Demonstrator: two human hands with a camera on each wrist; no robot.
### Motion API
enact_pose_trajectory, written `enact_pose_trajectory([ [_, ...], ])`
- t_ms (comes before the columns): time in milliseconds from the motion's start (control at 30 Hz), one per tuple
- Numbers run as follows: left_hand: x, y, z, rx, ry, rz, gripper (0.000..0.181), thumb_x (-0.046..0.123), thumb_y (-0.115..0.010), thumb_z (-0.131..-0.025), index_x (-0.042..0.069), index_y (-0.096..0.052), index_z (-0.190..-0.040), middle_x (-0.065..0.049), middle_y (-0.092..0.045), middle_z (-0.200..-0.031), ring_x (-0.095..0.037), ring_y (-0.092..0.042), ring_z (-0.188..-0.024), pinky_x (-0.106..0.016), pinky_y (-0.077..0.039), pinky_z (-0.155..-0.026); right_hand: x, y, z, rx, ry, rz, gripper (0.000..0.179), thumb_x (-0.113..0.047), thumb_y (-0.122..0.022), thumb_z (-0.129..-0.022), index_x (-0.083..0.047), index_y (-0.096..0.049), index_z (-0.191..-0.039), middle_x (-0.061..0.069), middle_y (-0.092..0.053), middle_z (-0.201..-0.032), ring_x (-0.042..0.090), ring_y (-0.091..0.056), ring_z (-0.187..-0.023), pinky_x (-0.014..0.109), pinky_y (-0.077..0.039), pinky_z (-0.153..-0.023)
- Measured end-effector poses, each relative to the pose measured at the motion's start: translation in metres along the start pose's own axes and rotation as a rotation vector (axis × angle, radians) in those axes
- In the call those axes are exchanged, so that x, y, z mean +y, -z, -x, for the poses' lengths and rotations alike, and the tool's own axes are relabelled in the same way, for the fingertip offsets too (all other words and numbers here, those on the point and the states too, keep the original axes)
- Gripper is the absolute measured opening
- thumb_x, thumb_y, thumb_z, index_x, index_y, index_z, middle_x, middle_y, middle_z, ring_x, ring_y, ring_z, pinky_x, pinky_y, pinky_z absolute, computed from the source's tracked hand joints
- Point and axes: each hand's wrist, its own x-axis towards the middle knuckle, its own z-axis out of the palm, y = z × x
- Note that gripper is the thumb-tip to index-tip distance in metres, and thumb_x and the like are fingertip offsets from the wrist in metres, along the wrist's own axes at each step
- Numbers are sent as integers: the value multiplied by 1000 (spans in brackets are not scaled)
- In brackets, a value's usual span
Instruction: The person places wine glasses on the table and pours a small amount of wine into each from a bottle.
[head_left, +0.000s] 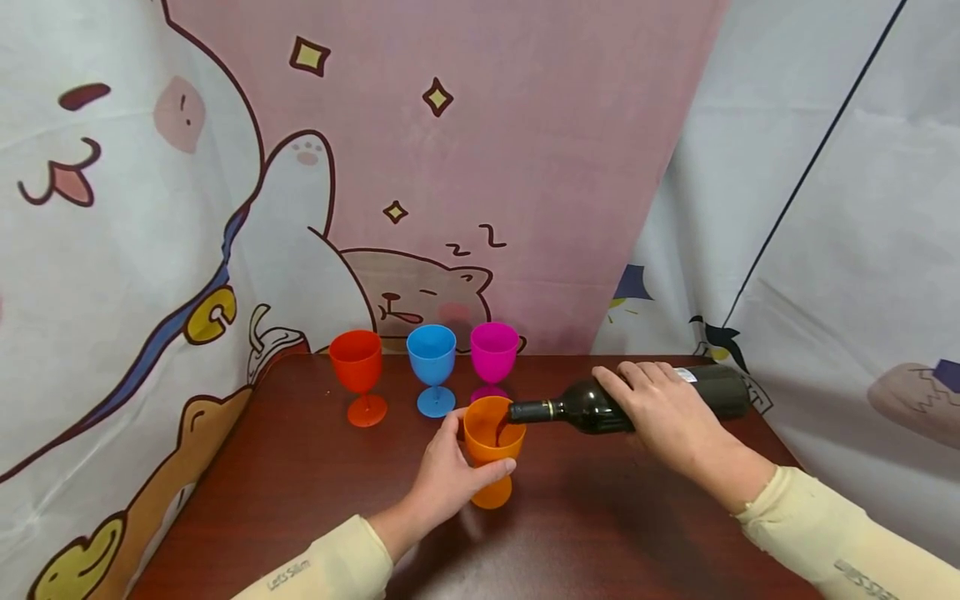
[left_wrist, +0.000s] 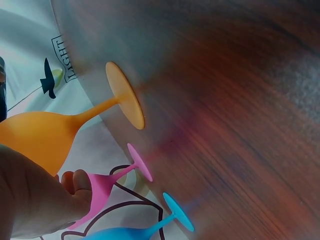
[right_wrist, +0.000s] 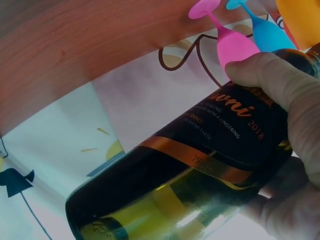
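Note:
My left hand (head_left: 448, 471) grips the bowl of an orange goblet (head_left: 492, 493), thumb in front and fingers round the far side. In the left wrist view the goblet's stem and foot (left_wrist: 125, 95) show below the hand; whether the foot touches the table is unclear. My right hand (head_left: 670, 408) holds a dark wine bottle (head_left: 592, 408) round its body, nearly level. The bottle's mouth is over the goblet's right rim, and a dark red stream runs down into the bowl. In the right wrist view the bottle's black label (right_wrist: 220, 120) with orange lettering faces the camera.
Behind the orange goblet stand a red goblet (head_left: 357, 363), a blue goblet (head_left: 432, 354) and a magenta goblet (head_left: 494, 350). They share the dark reddish-brown table (head_left: 300, 500). Cartoon-printed cloth (head_left: 525, 167) hangs behind and along both sides.

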Motion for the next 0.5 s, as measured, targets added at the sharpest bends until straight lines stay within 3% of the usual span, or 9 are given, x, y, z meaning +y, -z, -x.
enact_pose_trajectory([
  [300, 0, -1, 0, 7, -13, 0, 84, 40, -95, -80, 15, -49, -146, -5, -66, -137, -25, -64, -127, -57, -52, -113, 0, -1, 1, -16, -7, -14, 94, -15, -100, -53, -7, -59, -137, 18, -68, -111, 42, -68, -104, 57, -58, -96],
  [500, 0, -1, 0, 7, -9, 10, 84, 41, -95, -80, 15, -49, -146, -4, -67, -136, -25, -64, -127, -57, -52, -113, -3, -3, 5, -76, -78, -72, 97, -21, -102, -53, -9, -60, -140, 15, -71, -115, 39, -70, -105, 56, -61, -88],
])
